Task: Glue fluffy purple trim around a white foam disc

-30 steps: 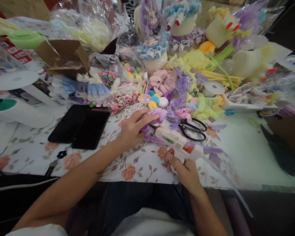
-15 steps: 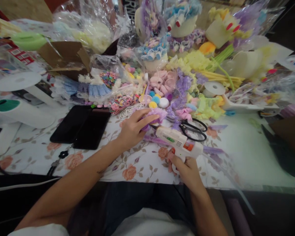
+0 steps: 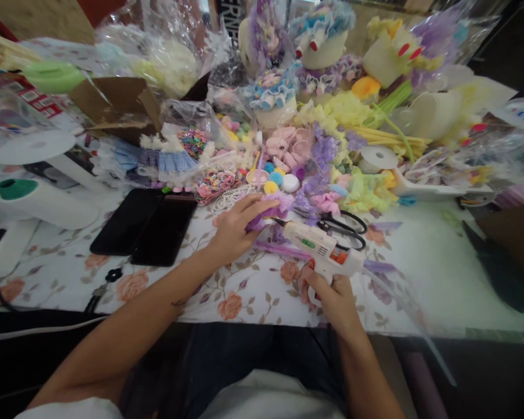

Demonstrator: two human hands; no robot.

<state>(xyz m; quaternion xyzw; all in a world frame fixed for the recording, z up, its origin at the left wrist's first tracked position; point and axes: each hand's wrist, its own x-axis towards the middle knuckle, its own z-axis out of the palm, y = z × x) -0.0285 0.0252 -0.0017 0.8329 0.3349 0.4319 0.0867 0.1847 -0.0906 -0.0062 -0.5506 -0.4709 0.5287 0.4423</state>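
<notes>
My left hand (image 3: 234, 226) pinches a fluffy purple craft piece (image 3: 274, 206) against the floral tablecloth (image 3: 244, 291). A white hot glue gun (image 3: 321, 249) with an orange trigger sits in my right hand (image 3: 332, 294), fingers wrapped round its grip. Its nozzle points left and touches or nearly touches the purple piece. A purple ribbon strip (image 3: 283, 250) lies under the gun. Black scissors (image 3: 343, 224) rest just behind the gun.
Two dark phones (image 3: 146, 224) lie left of my left hand. Behind are pompoms (image 3: 279, 180), lace trims, a white ribbon spool (image 3: 379, 158), decorated foam cakes (image 3: 323, 41), plastic bags and a cardboard box (image 3: 113, 99). White rolls (image 3: 39, 201) lie far left. A dark feather-like object (image 3: 502, 273) is far right.
The glue gun and my right hand have shifted slightly right and up, the nozzle staying at the purple piece. My left hand has kept its grip, fingers adjusted a little.
</notes>
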